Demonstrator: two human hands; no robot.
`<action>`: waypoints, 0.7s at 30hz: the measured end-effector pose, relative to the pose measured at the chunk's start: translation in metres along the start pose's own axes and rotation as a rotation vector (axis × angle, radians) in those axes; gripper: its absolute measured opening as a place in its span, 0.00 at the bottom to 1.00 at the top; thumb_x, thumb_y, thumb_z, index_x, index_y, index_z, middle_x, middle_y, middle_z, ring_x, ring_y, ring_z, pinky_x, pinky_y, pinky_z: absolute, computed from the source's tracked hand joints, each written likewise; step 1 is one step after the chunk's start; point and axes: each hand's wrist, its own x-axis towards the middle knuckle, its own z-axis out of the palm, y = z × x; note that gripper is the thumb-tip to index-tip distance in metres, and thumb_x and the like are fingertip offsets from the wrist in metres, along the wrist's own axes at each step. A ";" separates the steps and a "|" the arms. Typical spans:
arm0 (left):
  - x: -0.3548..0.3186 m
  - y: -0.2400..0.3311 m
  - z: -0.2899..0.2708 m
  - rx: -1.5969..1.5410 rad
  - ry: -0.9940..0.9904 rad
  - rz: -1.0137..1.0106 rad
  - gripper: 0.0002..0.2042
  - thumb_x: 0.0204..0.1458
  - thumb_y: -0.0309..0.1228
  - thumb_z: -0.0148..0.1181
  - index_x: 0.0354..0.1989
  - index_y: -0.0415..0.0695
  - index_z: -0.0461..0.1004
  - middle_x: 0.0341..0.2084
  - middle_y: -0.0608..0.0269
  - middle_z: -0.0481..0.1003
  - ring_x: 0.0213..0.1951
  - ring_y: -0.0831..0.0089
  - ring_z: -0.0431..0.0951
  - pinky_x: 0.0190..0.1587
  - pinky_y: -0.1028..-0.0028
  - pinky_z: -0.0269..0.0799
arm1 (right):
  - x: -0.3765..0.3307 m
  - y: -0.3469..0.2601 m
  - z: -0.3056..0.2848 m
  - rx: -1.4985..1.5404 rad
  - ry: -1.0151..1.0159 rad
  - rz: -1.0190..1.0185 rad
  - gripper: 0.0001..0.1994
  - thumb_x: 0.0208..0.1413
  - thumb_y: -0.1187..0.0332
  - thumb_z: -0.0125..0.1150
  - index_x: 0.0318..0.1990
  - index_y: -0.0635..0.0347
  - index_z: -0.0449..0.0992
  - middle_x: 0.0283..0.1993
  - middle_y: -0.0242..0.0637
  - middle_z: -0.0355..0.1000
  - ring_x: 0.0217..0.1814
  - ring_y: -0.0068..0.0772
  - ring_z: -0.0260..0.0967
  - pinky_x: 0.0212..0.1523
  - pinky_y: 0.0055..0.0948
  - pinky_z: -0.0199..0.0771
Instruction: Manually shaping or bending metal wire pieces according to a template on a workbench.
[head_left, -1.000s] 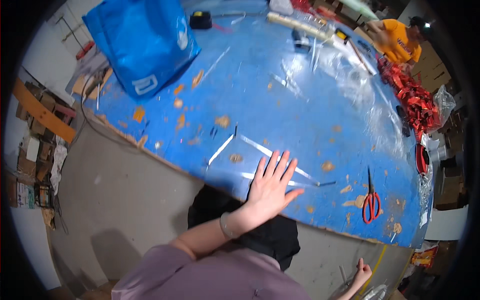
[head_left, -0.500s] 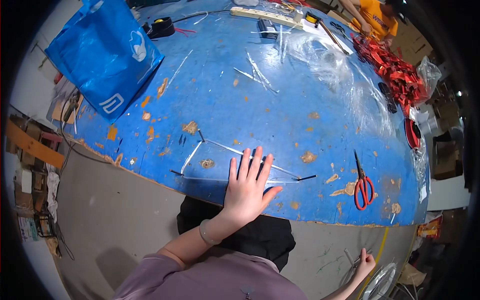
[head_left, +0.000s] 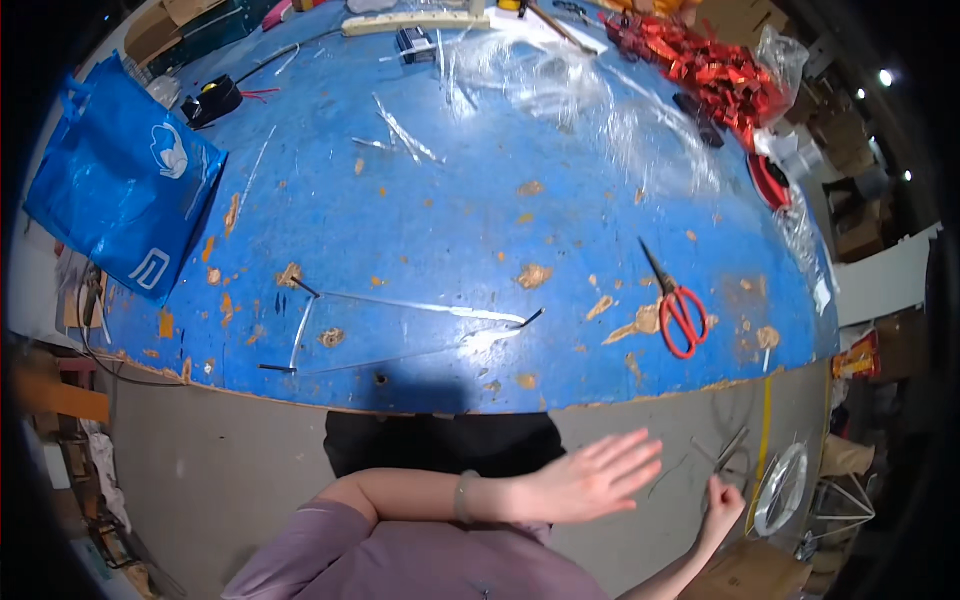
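Note:
My left hand, a band on its wrist, is off the table in front of my body. Its fingers are stretched out and it holds nothing. Lower right, my right hand is closed, and a thin grey-silver strip sticks up from its fingers. On the blue table, a silvery strip runs in a long narrow loop around three dark nail-like pegs: a far-left peg, a near-left peg and a right peg. Red-handled scissors lie to the right of the loop.
A blue bag stands at the table's left. Cut strips and clear plastic film lie farther back, with a red foil heap at the far right. On the floor to the right is a silvery coil.
My left hand has lifted off the strip loop and swung right and back toward my body. My right hand stays low at the right, closed. The view has turned rightward.

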 end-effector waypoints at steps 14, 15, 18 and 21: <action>-0.001 0.055 0.049 -1.287 -0.727 -0.240 0.11 0.50 0.33 0.49 0.34 0.37 0.69 0.17 0.71 0.69 0.20 0.81 0.68 0.21 0.76 0.61 | -0.092 -0.039 -0.049 0.041 -0.458 -0.174 0.12 0.43 0.70 0.63 0.19 0.69 0.69 0.16 0.29 0.61 0.20 0.20 0.52 0.23 0.22 0.56; -0.007 0.048 0.033 -1.397 -0.695 -0.374 0.10 0.50 0.32 0.50 0.31 0.37 0.70 0.17 0.73 0.68 0.18 0.85 0.63 0.19 0.79 0.57 | -0.091 -0.031 -0.052 0.047 -0.463 -0.163 0.12 0.43 0.70 0.63 0.19 0.69 0.69 0.16 0.29 0.61 0.20 0.20 0.52 0.23 0.22 0.56; -0.038 0.004 -0.027 -1.896 -0.530 -0.651 0.08 0.49 0.28 0.49 0.30 0.35 0.69 0.14 0.71 0.62 0.15 0.88 0.54 0.14 0.85 0.49 | -0.066 -0.003 -0.054 0.159 -0.474 -0.063 0.04 0.37 0.75 0.61 0.20 0.66 0.73 0.16 0.28 0.63 0.20 0.18 0.55 0.21 0.20 0.53; -0.090 -0.030 -0.085 -1.741 0.048 -0.547 0.12 0.43 0.34 0.57 0.22 0.37 0.66 0.11 0.67 0.63 0.12 0.83 0.59 0.12 0.83 0.53 | -0.049 0.010 -0.052 0.076 -0.385 0.087 0.05 0.37 0.74 0.61 0.20 0.67 0.73 0.16 0.27 0.63 0.20 0.16 0.54 0.20 0.18 0.51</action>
